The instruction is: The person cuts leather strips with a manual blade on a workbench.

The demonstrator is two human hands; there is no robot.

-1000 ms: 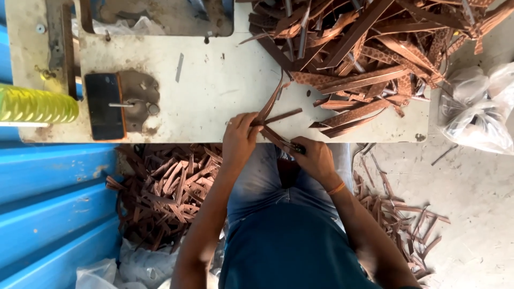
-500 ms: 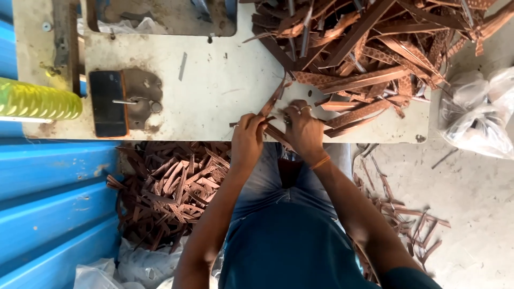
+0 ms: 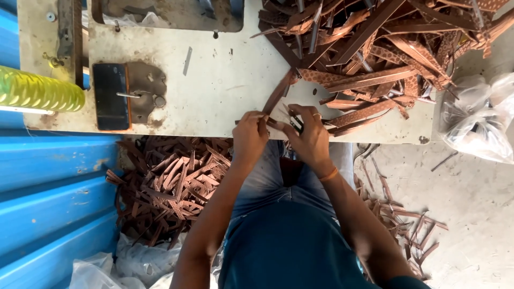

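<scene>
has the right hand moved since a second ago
Yes. The right hand has shifted left along the table edge, closing in on the left hand; both now pinch the same brown strip.

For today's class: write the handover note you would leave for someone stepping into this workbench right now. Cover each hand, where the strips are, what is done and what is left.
Left hand: at the table's near edge, fingers pinched on a brown strip that runs up toward the pile.
Right hand: beside it, fingers closed on small strip pieces; what it does to them is too small to tell.
Strips: big tangled heap on the table, upper right; a pile on the floor by the left knee; a few scattered on the floor at right.
Done: judging by the floor pile, many strips handled.
Left: the heap on the table.
</scene>
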